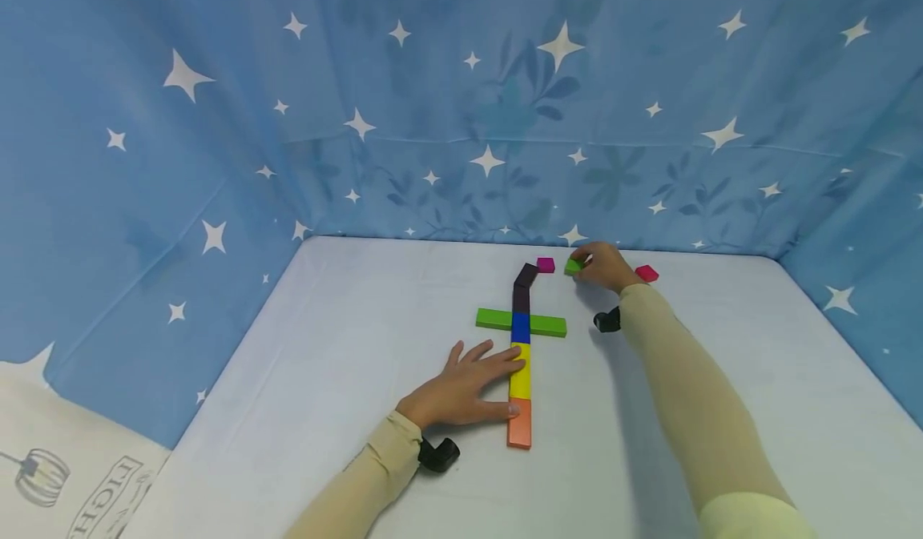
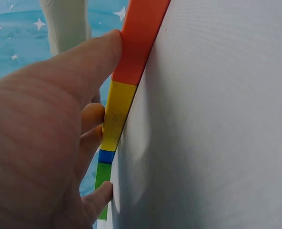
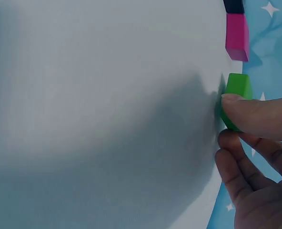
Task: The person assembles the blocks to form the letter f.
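Observation:
A row of wooden blocks runs up the white table in the head view. From the near end it has an orange block [image 1: 519, 431], a yellow block [image 1: 521, 384], a blue block [image 1: 521, 328] and two dark blocks [image 1: 521, 299], the farther one angled right. My left hand [image 1: 457, 391] lies spread over its left side, thumb on the orange block, fingertips on the yellow. Beyond the row's far end, my right hand [image 1: 607, 267] pinches a small green block [image 3: 238, 85] between thumb and fingers. A magenta block [image 3: 236, 36] stands just left of it, touching the dark one.
Long green blocks [image 1: 549, 327] stick out on both sides of the blue block. To the right of my right hand lies a red block [image 1: 647, 273]. A blue star-patterned curtain [image 1: 447, 106] hangs behind the table's far edge. Black wrist devices [image 1: 440, 455] sit under both forearms.

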Action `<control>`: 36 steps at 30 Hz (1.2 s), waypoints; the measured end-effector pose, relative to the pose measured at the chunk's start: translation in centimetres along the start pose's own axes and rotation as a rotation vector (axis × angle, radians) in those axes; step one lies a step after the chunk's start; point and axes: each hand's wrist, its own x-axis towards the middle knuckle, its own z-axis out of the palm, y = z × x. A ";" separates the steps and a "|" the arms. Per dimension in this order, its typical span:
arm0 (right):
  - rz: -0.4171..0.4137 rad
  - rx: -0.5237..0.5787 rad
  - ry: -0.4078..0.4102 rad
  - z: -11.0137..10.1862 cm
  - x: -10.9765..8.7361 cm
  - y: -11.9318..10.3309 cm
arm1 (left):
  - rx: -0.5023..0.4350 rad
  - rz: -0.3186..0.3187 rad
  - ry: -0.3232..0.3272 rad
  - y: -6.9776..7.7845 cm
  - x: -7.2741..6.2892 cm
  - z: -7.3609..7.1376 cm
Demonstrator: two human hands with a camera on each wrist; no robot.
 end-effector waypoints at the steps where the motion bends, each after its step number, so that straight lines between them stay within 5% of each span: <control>1: 0.002 -0.005 -0.003 0.1 0.0 -0.1 | 0.002 0.001 -0.001 0.0 0.0 0.0; 36: 0.021 -0.048 -0.023 1.3 0.8 -1.4 | 0.014 -0.002 -0.002 0.1 0.1 -0.1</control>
